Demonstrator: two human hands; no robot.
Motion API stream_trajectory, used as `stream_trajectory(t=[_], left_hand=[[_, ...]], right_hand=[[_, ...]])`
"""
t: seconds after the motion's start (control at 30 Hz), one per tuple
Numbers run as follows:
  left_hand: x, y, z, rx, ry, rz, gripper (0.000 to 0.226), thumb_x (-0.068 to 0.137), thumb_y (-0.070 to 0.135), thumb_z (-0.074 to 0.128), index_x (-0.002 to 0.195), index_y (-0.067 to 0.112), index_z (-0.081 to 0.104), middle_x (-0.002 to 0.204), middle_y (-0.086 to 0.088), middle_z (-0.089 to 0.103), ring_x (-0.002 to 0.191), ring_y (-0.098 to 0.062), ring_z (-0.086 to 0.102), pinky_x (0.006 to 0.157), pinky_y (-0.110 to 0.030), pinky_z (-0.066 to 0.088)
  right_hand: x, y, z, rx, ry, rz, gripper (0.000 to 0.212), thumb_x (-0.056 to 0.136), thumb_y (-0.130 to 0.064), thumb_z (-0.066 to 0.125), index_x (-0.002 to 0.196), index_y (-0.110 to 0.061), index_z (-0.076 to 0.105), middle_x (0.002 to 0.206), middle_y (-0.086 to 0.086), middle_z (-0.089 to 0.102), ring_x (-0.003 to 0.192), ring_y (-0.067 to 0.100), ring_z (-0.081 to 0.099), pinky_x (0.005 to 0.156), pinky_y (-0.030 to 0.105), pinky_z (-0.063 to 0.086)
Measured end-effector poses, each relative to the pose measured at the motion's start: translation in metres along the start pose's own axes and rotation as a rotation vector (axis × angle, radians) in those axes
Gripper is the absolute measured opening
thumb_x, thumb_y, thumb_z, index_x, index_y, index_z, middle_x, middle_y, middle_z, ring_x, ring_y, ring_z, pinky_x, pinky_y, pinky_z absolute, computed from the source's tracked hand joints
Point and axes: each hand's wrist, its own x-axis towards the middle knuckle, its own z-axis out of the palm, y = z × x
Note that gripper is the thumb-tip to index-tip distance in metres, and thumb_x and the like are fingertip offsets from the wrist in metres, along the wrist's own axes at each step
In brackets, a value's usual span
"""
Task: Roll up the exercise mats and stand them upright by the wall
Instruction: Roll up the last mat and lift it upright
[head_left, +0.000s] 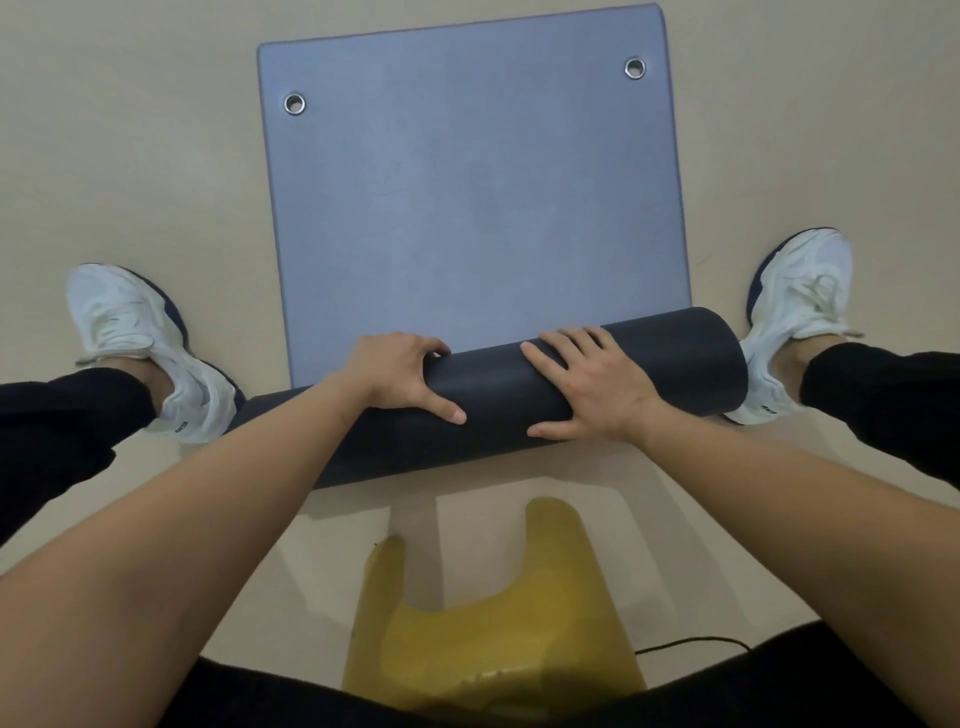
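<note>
Mat (474, 208) — half-rolled, roll axis left-to-right, flat end away

A beige floor (130, 156) is filling the view; a yellow stool (493, 623) (plastic, it seems) is standing on it, a thin black cable (696, 642) lying beside.

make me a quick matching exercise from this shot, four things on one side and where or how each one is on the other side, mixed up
Things
1. left hand
2. right hand
3. metal eyelets
4. yellow stool

Place or state
a. lies flat on the rolled mat, fingers spread
b. near the far corners of the flat part of the mat
c. fingers curled over the rolled mat
d. nearest the camera, this side of the rolled mat

Pairs: 1-c, 2-a, 3-b, 4-d
</note>
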Motion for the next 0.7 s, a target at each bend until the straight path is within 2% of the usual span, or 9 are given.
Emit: stream_trajectory(t=[0.07,0.13,0.23,0.3,0.37,0.43,0.5,0.57,0.7], left_hand=[[-0.003,-0.002,-0.007,0.031,0.065,0.015,0.101,0.057,0.096,0.064,0.139,0.039,0.055,0.131,0.017,0.064,0.119,-0.014,0.061,0.088,-0.035,0.047],[-0.007,0.0,-0.01,0.092,0.144,0.087,0.089,0.071,0.092,0.052,0.14,0.036,0.055,0.133,0.013,0.061,0.12,-0.016,0.059,0.085,-0.035,0.048],[-0.018,0.011,-0.001,0.146,0.303,0.178,0.076,0.09,0.074,0.034,0.145,0.024,0.053,0.14,0.002,0.06,0.122,-0.024,0.058,0.091,-0.041,0.051],[-0.024,0.027,0.016,0.206,0.446,0.116,0.069,0.098,0.062,0.03,0.146,0.017,0.053,0.142,-0.004,0.06,0.122,-0.028,0.058,0.097,-0.044,0.047],[-0.028,0.046,0.036,0.233,0.541,-0.032,0.065,0.103,0.057,0.03,0.149,0.015,0.05,0.147,-0.007,0.057,0.129,-0.03,0.055,0.105,-0.047,0.042],[-0.027,0.058,0.047,0.176,0.554,-0.165,0.066,0.103,0.058,0.028,0.153,0.017,0.044,0.153,-0.007,0.051,0.14,-0.032,0.046,0.116,-0.05,0.034],[-0.024,0.06,0.048,0.144,0.548,-0.204,0.067,0.103,0.06,0.026,0.153,0.019,0.044,0.154,-0.006,0.051,0.143,-0.03,0.043,0.119,-0.05,0.029],[-0.02,0.057,0.042,0.149,0.546,-0.19,0.068,0.103,0.062,0.024,0.152,0.021,0.045,0.152,-0.004,0.053,0.141,-0.029,0.045,0.119,-0.049,0.03],[-0.003,0.047,0.014,0.117,0.498,-0.184,0.066,0.102,0.064,0.025,0.15,0.025,0.048,0.146,-0.002,0.059,0.133,-0.028,0.053,0.113,-0.045,0.035]], right_hand=[[0.011,0.009,-0.007,0.027,0.013,-0.011,0.104,0.084,-0.093,0.025,0.156,-0.018,0.032,0.15,0.013,0.047,0.135,0.034,0.045,0.116,0.051,0.034],[0.022,0.017,-0.015,0.061,0.008,-0.021,0.102,0.083,-0.094,0.025,0.155,-0.021,0.033,0.149,0.009,0.049,0.132,0.031,0.047,0.114,0.048,0.037],[0.041,0.03,-0.026,0.127,-0.05,-0.019,0.1,0.082,-0.094,0.028,0.155,-0.026,0.032,0.146,0.004,0.05,0.128,0.028,0.049,0.109,0.045,0.039],[0.054,0.039,-0.032,0.167,-0.09,-0.007,0.1,0.08,-0.095,0.03,0.155,-0.029,0.033,0.142,0.003,0.053,0.124,0.027,0.051,0.104,0.044,0.041],[0.065,0.045,-0.037,0.182,-0.132,0.005,0.102,0.078,-0.096,0.03,0.156,-0.031,0.033,0.138,0.004,0.056,0.12,0.027,0.053,0.101,0.045,0.043],[0.072,0.048,-0.039,0.189,-0.153,0.014,0.102,0.076,-0.098,0.029,0.155,-0.033,0.035,0.134,0.004,0.058,0.119,0.027,0.053,0.099,0.045,0.044],[0.072,0.049,-0.039,0.182,-0.143,0.032,0.104,0.075,-0.099,0.028,0.154,-0.033,0.038,0.133,0.003,0.059,0.119,0.026,0.052,0.1,0.044,0.043],[0.069,0.047,-0.038,0.126,-0.063,0.071,0.101,0.078,-0.098,0.026,0.151,-0.031,0.045,0.135,0.003,0.06,0.121,0.026,0.053,0.103,0.044,0.041],[0.053,0.037,-0.038,0.089,0.317,0.168,0.073,0.093,-0.076,0.041,0.133,-0.018,0.062,0.127,0.01,0.066,0.113,0.032,0.059,0.101,0.047,0.042]])
